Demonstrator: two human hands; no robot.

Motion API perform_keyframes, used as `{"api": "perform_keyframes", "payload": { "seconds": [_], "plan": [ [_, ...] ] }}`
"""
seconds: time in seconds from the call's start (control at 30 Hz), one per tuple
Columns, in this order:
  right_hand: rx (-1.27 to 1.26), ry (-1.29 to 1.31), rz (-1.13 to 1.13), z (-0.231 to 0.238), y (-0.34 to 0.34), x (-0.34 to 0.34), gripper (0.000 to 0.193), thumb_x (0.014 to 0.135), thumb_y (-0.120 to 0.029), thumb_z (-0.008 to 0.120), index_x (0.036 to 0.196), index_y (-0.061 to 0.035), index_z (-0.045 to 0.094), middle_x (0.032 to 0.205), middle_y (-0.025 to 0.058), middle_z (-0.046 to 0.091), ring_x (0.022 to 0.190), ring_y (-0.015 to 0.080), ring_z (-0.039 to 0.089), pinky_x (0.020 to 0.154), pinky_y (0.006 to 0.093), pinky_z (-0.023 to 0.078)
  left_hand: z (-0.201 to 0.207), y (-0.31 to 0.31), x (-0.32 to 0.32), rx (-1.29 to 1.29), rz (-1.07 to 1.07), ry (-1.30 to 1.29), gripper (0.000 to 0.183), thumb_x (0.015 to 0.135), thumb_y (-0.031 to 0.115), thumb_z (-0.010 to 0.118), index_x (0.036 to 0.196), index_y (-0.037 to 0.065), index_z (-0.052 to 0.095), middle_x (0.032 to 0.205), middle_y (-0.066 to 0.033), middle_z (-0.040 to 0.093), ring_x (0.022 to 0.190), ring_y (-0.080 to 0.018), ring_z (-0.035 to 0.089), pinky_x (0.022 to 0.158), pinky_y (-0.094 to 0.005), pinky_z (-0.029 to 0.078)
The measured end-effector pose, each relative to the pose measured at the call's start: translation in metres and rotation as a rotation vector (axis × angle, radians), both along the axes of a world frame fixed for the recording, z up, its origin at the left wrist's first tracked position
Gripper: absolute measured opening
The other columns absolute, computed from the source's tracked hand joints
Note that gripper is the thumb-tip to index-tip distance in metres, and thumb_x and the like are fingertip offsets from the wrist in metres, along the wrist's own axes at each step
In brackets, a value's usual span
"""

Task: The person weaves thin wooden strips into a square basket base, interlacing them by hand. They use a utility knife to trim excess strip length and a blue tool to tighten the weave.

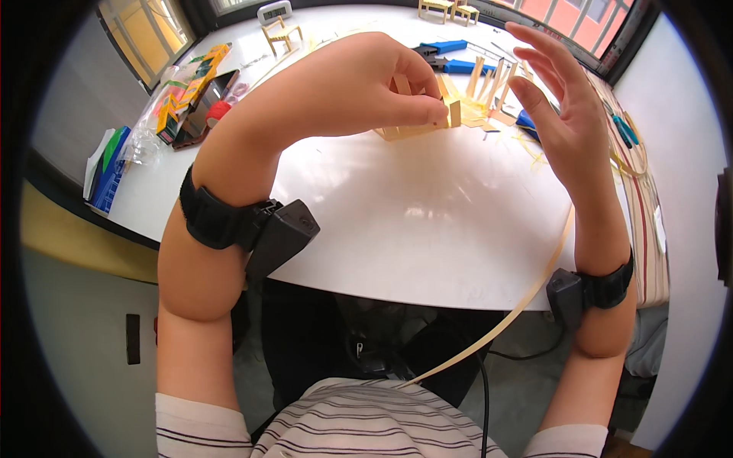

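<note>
Your worktop, a glossy white surface with a curved look at its near edge point(427, 221), is bare across the middle in front of you. Toward the far side you have pliers with bright blue handles point(472, 69), just beside a cluster of thin, pale, flat strips, some upright point(489, 82). Farther back stand a small pale wooden chair point(282, 35) and a small white clock point(274, 11). On your left lie yellow-orange oblong cartons point(205, 72), a dark flat rectangular object point(191, 136), a round red object point(217, 114) and crumpled clear plastic wrapping point(140, 145).
</note>
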State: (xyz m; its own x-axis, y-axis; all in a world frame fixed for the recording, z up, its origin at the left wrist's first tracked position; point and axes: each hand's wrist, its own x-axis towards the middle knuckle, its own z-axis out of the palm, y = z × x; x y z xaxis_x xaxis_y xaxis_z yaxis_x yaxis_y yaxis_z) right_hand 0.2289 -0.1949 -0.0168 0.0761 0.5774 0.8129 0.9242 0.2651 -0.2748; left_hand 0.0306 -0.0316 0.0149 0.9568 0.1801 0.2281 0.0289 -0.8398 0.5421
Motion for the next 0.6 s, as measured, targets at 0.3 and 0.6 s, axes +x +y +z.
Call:
{"api": "perform_keyframes", "payload": {
  "seconds": [0.3,0.6],
  "plan": [
    [-0.184,0.024,0.238,0.008,-0.009,-0.007,0.041,0.081,0.005,0.059,0.119,-0.008,0.069,0.14,0.0135,0.056,0.135,0.0296,0.049,0.113,0.0412,0.037,0.009,0.01,-0.004,-0.356,-0.119,-0.016,0.025,0.092,0.023,0.071,0.097,-0.002,0.072,0.084,-0.0025,0.071,0.079,-0.0058,0.064,0.073,-0.0209,0.05],
    [-0.219,0.077,0.266,0.007,-0.012,-0.011,0.013,0.082,-0.006,0.077,0.092,-0.0067,0.068,0.131,0.0113,0.06,0.125,0.0267,0.056,0.103,0.0382,0.045,0.009,0.007,-0.004,-0.34,-0.14,-0.018,0.026,0.09,0.023,0.074,0.099,-0.002,0.073,0.085,-0.0026,0.071,0.08,-0.0072,0.064,0.075,-0.023,0.051]
  ]
}}
